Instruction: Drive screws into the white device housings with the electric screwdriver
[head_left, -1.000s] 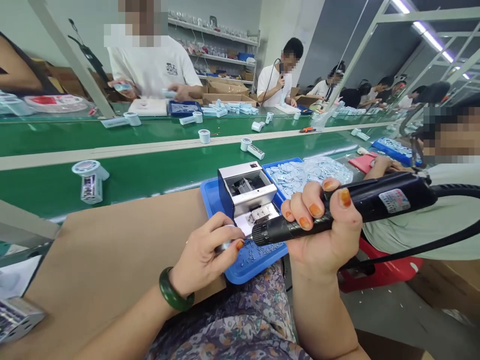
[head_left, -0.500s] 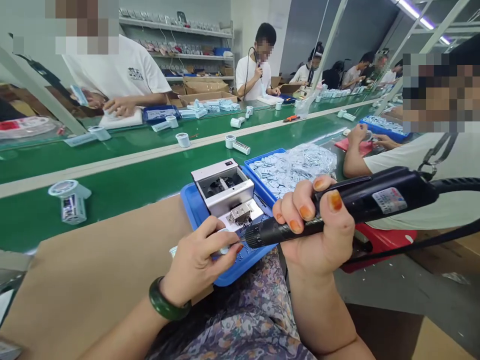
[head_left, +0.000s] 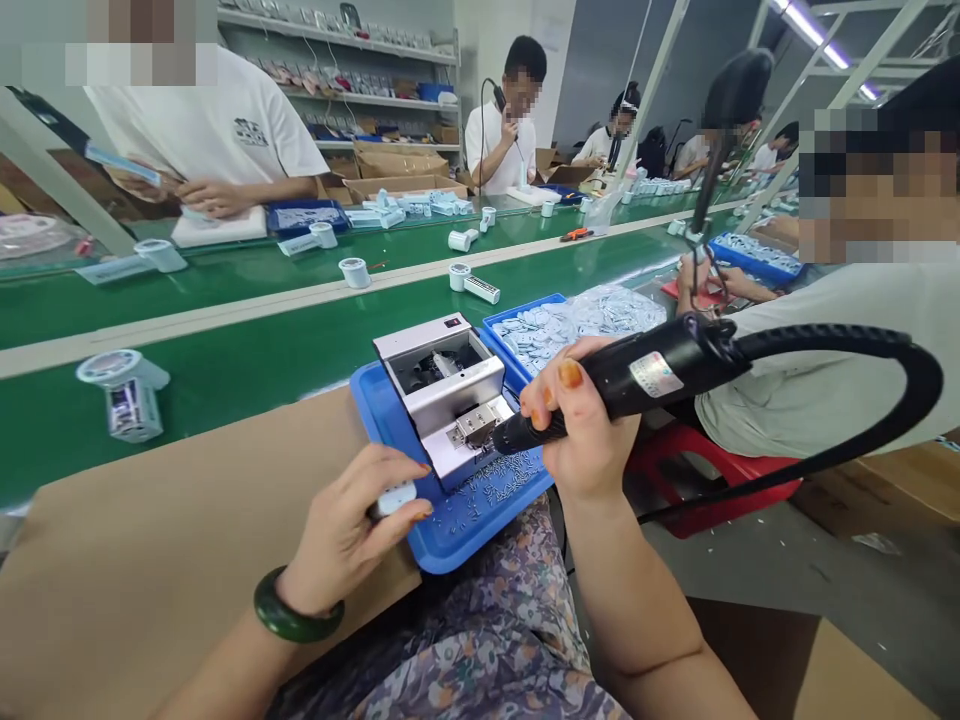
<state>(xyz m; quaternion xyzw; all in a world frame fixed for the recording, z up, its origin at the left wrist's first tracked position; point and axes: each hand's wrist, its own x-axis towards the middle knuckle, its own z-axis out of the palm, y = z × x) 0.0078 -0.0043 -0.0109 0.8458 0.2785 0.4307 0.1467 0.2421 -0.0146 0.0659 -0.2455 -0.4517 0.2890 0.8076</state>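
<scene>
My left hand [head_left: 352, 530] pinches a pale blue plastic part [head_left: 395, 498] between thumb and fingers, above the left edge of a blue tray [head_left: 442, 548]. Most of that part is hidden by the palm. An electric screwdriver [head_left: 611, 385], black with a cable at its rear, is gripped in my right hand [head_left: 589, 425]. Its nose reaches the front of a silver screw feeder [head_left: 469, 425] standing in the tray; whether the bit touches a screw I cannot make out. Many small screws [head_left: 495, 485] lie loose in the tray.
Beyond the feeder, a blue bin [head_left: 525, 345] holds pale blue pieces. Handheld fans [head_left: 124, 385] lie on the green conveyor [head_left: 300, 335]. Cardboard [head_left: 187, 520] covers the bench at left. A co-worker [head_left: 840, 330] sits close at right near a red stool [head_left: 697, 470].
My right hand has moved the screwdriver from the part to the feeder's front. My left hand has shifted left with the part, apart from the screwdriver tip.
</scene>
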